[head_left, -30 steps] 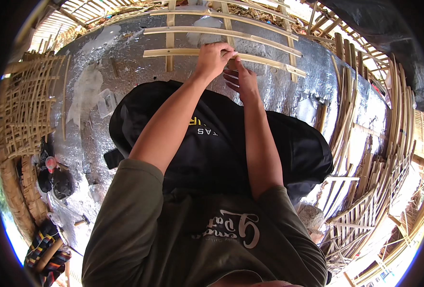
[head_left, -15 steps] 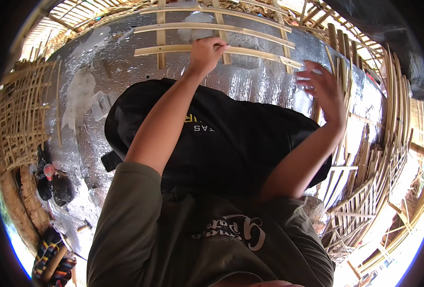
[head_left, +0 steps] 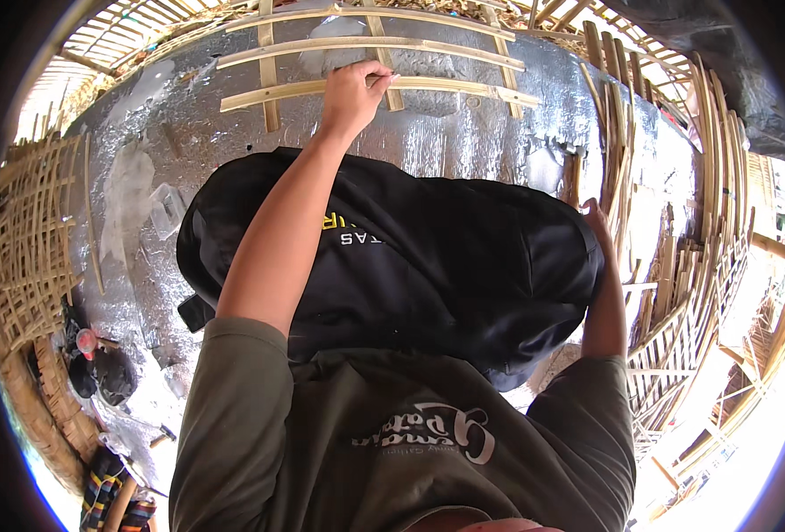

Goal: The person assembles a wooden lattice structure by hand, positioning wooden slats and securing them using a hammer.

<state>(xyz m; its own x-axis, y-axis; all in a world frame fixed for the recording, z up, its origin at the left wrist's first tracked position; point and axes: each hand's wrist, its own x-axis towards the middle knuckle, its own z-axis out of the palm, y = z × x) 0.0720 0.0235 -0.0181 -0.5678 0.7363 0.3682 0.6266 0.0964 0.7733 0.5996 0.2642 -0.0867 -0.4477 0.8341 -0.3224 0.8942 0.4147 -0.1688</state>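
Note:
My left hand (head_left: pixel 353 96) is closed in a pinch over the nearest crosswise slat (head_left: pixel 463 86) of a bamboo lattice, beside the middle upright strip (head_left: pixel 395 99). Whatever is between its fingertips is too small to name. My right hand (head_left: pixel 596 217) is low at the right, beside my black-clothed leg, which partly covers it. Its fingers are mostly hidden. Right by it is a brown wooden handle (head_left: pixel 573 180) with a dark end, which looks like a hammer. Whether the hand grips this handle cannot be made out.
Shiny silver sheeting (head_left: pixel 463 146) covers the floor. Loose bamboo strips (head_left: pixel 621 146) and slatted pieces (head_left: pixel 667 363) are piled at the right. A woven bamboo panel (head_left: pixel 29 239) stands at the left, near a black bag (head_left: pixel 113 377) and a clear plastic container (head_left: pixel 167 211).
My right hand has dropped from near the slat's right end to beside my leg and the wooden handle. My left hand stays pinched at the slat. The whole view has shifted slightly.

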